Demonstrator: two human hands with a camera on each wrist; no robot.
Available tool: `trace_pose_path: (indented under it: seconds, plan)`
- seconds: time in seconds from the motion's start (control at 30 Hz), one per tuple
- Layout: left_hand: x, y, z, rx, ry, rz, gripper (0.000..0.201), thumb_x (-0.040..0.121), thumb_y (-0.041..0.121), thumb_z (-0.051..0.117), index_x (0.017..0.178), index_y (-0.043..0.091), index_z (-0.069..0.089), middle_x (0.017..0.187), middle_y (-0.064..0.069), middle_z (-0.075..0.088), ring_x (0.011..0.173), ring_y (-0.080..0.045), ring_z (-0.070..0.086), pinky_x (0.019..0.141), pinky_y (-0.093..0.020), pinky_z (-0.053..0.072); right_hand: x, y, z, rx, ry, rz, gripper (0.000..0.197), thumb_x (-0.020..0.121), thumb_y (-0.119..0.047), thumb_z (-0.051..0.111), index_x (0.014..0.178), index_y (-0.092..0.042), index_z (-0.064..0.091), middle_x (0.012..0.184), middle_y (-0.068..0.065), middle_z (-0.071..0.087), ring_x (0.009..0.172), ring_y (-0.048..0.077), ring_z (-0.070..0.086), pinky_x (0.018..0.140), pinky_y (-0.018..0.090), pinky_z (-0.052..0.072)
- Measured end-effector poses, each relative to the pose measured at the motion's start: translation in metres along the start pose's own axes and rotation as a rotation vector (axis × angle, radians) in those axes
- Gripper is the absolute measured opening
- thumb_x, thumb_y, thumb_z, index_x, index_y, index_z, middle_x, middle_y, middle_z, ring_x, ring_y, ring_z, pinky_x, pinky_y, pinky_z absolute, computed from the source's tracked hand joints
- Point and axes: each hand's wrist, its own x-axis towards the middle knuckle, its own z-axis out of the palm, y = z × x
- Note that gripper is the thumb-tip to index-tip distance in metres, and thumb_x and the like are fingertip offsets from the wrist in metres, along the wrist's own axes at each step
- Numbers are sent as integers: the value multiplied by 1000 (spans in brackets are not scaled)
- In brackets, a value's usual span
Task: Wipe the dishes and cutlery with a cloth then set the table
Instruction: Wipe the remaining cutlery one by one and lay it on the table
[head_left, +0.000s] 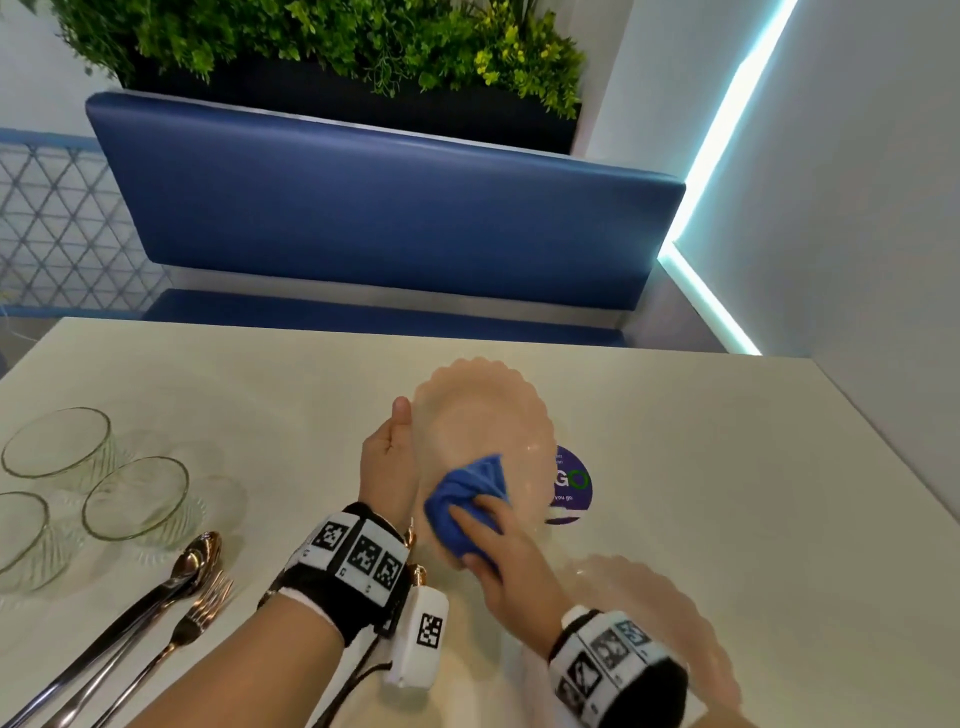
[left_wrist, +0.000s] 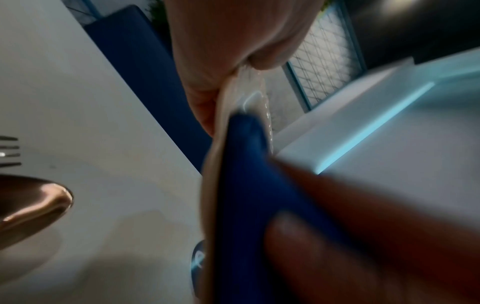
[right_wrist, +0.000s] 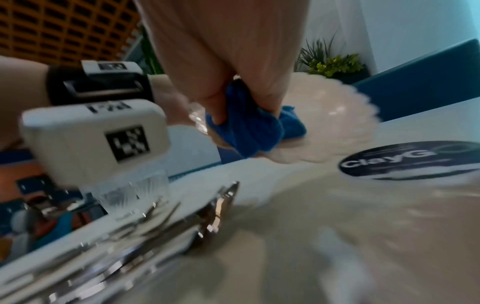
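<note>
A pale pink scalloped plate (head_left: 483, 415) is held tilted above the table by my left hand (head_left: 390, 457), thumb on its left rim and fingers hidden behind it. My right hand (head_left: 485, 540) grips a bunched blue cloth (head_left: 467, 499) and presses it against the plate's lower face. The left wrist view shows the plate (left_wrist: 226, 115) edge-on with the cloth (left_wrist: 246, 185) on it. In the right wrist view the cloth (right_wrist: 249, 131) sits bunched under my fingers against the plate (right_wrist: 332, 115). A second pink plate (head_left: 660, 613) lies on the table under my right wrist.
Three clear ribbed glasses (head_left: 135, 499) stand at the left of the white table (head_left: 727, 467). Spoons (head_left: 197, 561) and a fork (head_left: 208, 603) lie near the front left. A round purple sticker (head_left: 571, 483) sits behind the plate. A blue bench (head_left: 384, 208) lies beyond the far edge.
</note>
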Motion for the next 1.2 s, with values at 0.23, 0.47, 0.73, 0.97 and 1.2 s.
trace_pose_path:
  seconds: [0.23,0.47,0.73,0.97,1.2]
  plan:
    - [-17,15,20,174,-80,107,61,96,51,20,76,14,63,78,-8,66,74,-19,60,73,-33,48,41,-31,-46,-358,141,-4,59,97,-35,30,150,-19,9,158,11,-4,142,35,19,118,41,13]
    - [-40,24,31,121,-127,259,46,99,32,36,64,5,48,61,-5,45,60,-15,40,57,-28,34,32,14,-97,-461,295,130,60,95,-25,43,149,-20,17,157,12,12,130,38,37,103,46,39]
    - [-55,3,54,7,-30,-25,46,99,38,33,62,19,50,64,1,54,63,-14,49,62,-28,42,-70,38,-68,-313,70,284,55,96,-21,39,148,-27,21,158,-2,11,133,29,40,104,32,33]
    - [-62,-34,63,129,-22,-95,49,98,42,33,96,3,62,93,-16,64,88,-30,55,78,-35,44,-104,-4,-53,249,61,197,48,93,-1,49,138,-15,37,128,-15,44,108,-19,43,98,5,33]
    - [-83,-65,53,309,-287,-82,36,99,31,32,89,8,57,78,-1,57,74,-15,52,64,-27,41,-111,24,-115,799,440,262,41,94,-6,48,126,-32,50,123,-7,61,104,5,62,89,27,52]
